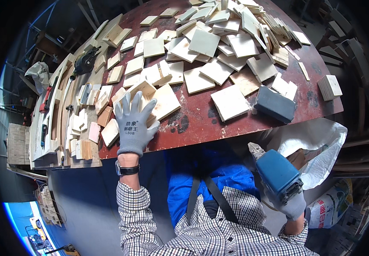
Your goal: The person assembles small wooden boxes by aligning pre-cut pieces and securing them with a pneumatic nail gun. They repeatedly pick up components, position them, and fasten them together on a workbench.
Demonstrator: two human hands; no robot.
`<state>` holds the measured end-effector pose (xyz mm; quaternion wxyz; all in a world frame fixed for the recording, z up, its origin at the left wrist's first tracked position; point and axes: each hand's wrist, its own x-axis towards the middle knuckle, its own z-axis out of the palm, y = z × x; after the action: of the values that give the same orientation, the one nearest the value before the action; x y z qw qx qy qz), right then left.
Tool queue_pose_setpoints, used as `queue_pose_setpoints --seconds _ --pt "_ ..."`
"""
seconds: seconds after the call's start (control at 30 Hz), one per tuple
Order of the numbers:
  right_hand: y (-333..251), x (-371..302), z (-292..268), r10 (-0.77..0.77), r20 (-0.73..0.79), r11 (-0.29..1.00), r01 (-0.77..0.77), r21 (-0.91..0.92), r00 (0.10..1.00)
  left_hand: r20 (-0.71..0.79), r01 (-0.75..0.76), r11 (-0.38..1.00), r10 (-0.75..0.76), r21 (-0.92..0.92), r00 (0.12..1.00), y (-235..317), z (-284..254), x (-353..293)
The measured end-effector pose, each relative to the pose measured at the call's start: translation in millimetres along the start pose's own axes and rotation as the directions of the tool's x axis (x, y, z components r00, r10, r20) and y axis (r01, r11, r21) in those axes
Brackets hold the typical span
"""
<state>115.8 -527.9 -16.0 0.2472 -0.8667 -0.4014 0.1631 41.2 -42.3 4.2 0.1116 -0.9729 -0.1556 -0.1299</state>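
Observation:
My left hand (136, 126), in a grey work glove, reaches over the table's front left edge. Its fingers are spread on or just above pale wooden pieces, nearest a square wooden board (164, 102) and a small wooden block (144, 90) partly hidden behind the fingers. My right hand (293, 207), gloved too, is low on the right, off the table. It is closed round a blue box-shaped tool (278, 170) with a metal nose pointing up and left; the hand's grip is partly hidden beneath the tool.
Many square wooden boards (204, 42) lie heaped across the red table (193, 128). A dark grey-blue block (275, 104) and stacked squares (329, 87) lie near its right edge. A white sack (316, 141) hangs below. Offcuts and a black tape dispenser-like object (86, 60) are left.

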Motion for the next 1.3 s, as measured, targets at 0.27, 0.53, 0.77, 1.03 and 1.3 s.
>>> queue_pose_setpoints --seconds 0.27,0.53,0.77,1.03,1.3 --pt "22 -8 22 0.038 0.011 0.999 -0.038 0.023 0.999 0.099 -0.071 0.989 0.084 -0.132 0.992 -27 15 10" --pt "20 3 18 -0.057 -0.168 0.995 0.07 0.071 0.984 0.043 -0.083 0.992 0.087 -0.1 0.995 -20 14 6" --pt "25 -8 19 0.014 -0.125 0.989 0.004 0.145 0.992 0.081 -0.006 0.992 0.017 -0.127 0.997 -15 7 16" --pt "34 -10 22 0.057 -0.054 0.982 -0.047 0.185 0.997 0.021 0.023 0.949 -0.017 -0.313 1.0 -25 11 13" --pt "28 -5 16 -0.076 -0.09 0.995 0.069 -0.074 0.993 0.054 -0.034 0.995 0.039 -0.089 0.998 -20 16 6"
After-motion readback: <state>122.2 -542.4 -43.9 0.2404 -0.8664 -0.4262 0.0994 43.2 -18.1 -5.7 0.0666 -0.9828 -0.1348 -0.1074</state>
